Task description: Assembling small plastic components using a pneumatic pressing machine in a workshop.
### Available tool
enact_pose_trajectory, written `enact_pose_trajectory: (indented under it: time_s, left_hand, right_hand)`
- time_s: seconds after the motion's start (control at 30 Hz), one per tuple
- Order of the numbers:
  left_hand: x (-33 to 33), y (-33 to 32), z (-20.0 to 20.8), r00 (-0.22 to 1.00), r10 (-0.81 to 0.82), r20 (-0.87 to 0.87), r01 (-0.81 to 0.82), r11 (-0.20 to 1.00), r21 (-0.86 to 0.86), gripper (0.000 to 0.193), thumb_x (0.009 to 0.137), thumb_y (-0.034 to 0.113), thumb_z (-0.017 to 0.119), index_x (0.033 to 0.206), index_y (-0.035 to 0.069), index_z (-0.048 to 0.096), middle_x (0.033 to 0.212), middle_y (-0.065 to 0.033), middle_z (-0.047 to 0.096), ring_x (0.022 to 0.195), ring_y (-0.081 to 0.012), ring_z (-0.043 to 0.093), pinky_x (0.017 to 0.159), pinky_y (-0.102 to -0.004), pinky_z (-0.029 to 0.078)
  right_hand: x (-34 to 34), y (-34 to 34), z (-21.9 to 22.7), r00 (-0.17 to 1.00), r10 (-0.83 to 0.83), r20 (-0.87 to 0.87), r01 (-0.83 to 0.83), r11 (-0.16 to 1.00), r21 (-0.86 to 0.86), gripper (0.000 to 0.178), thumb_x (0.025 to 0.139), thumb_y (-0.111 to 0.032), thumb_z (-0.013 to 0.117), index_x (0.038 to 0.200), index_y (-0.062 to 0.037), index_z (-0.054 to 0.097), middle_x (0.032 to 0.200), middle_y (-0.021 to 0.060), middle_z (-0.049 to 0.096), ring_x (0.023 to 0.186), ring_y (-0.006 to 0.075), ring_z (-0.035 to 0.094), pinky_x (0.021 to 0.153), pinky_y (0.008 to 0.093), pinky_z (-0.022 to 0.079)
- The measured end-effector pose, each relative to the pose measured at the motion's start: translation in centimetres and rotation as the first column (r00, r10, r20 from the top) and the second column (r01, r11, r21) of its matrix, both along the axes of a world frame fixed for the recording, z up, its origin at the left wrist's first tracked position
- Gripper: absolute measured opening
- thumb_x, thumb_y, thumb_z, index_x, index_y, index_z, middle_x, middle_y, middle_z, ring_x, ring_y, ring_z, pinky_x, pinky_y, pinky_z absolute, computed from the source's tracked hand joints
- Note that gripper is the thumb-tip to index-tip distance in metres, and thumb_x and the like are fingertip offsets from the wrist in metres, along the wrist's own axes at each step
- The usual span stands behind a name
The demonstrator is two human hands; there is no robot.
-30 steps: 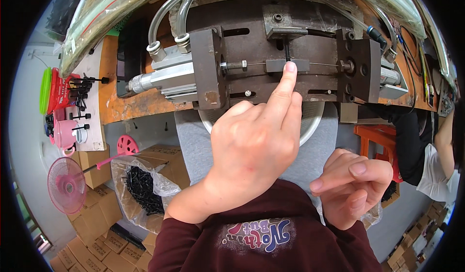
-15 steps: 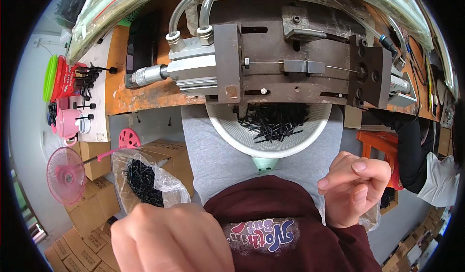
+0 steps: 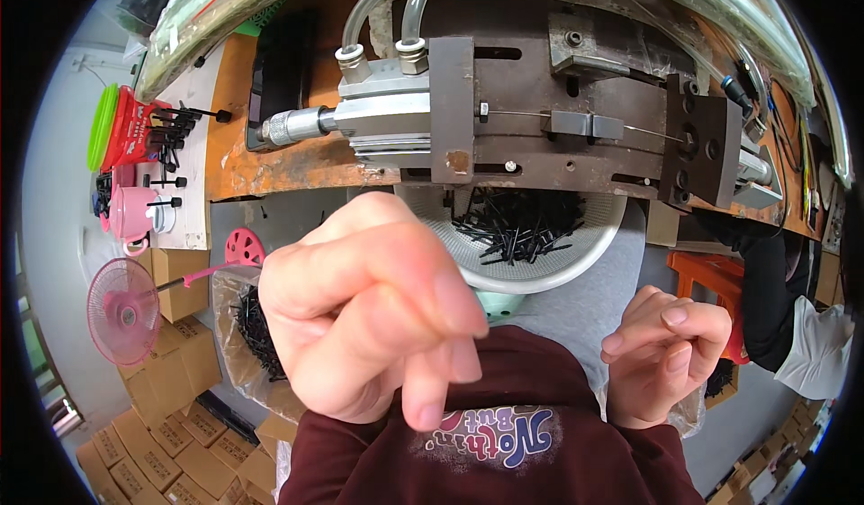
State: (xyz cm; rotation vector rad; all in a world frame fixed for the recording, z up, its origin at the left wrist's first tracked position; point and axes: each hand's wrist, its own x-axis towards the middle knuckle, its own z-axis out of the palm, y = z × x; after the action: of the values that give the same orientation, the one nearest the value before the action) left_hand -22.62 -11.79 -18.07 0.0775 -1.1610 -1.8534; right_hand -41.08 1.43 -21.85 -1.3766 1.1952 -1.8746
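My left hand (image 3: 369, 316) is raised in front of my chest, fingers curled in and pressed together. Anything inside it is hidden from view. Over my right thigh hovers my right hand (image 3: 666, 352), loosely bent, with thumb and fingers apart and nothing visible between them. A dark metal bench fixture (image 3: 513, 149) with silver cylinders at both ends lies beyond both hands. Small grey metal blocks (image 3: 585, 125) sit at its middle, in line with thin rods. Below its front edge is a white mesh basket (image 3: 605, 244) holding many black thin-stemmed parts (image 3: 517, 221).
A clear bag (image 3: 229, 325) of black parts stands at left, near a pink fan (image 3: 126, 316) and cardboard boxes (image 3: 166, 379). Black knobbed parts (image 3: 171, 131) and a pink cup (image 3: 130, 212) sit on a white ledge. Another person's dark sleeve (image 3: 765, 280) is at right, by an orange stool (image 3: 697, 271).
My left hand has risen from the lower edge, moving up and right, and now covers part of the clear bag. My right hand has barely moved. The whole view has shifted slightly.
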Motion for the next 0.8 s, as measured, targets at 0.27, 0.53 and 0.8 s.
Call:
enact_pose_trajectory:
  time_s: [0.27, 0.53, 0.8]
  left_hand:
    - [-0.3, -0.8, -0.6, 0.824, 0.523, 0.217, -0.268, 0.698, -0.665, 0.028, 0.091, 0.000, 0.049, 0.118, -0.006, 0.053, 0.102, -0.0237, 0.056, 0.062, -0.0171, 0.057, 0.051, -0.0246, 0.049]
    - [0.4, 0.6, 0.7, 0.776, 0.613, 0.150, -0.446, 0.700, -0.558, 0.028, 0.094, 0.010, 0.052, 0.118, -0.004, 0.053, 0.101, -0.0227, 0.058, 0.057, -0.0128, 0.052, 0.052, -0.0222, 0.045]
    - [0.6, 2.5, -0.5, 0.634, 0.703, 0.321, -0.446, 0.672, -0.591, 0.030, 0.079, -0.014, 0.060, 0.107, -0.003, 0.064, 0.097, -0.0183, 0.066, 0.076, -0.0182, 0.066, 0.060, -0.0246, 0.055]
  right_hand:
    - [-0.5, -0.5, 0.7, 0.990, -0.104, -0.091, 0.109, 0.992, 0.056, 0.019, 0.096, -0.012, 0.052, 0.108, 0.0026, 0.050, 0.075, 0.0145, 0.066, 0.055, 0.0140, 0.056, 0.053, 0.0245, 0.045]
    - [-4.7, -6.2, 3.9, 0.832, -0.331, -0.446, 0.311, 0.943, -0.119, 0.019, 0.088, 0.007, 0.056, 0.107, 0.0057, 0.060, 0.102, 0.0139, 0.062, 0.084, 0.0150, 0.057, 0.075, 0.0237, 0.046]
    - [-9.0, -15.1, 10.6, 0.423, -0.467, -0.776, 0.387, 0.868, -0.311, 0.017, 0.081, -0.008, 0.069, 0.097, -0.0051, 0.070, 0.090, 0.0014, 0.069, 0.076, 0.0090, 0.058, 0.064, 0.0230, 0.043]
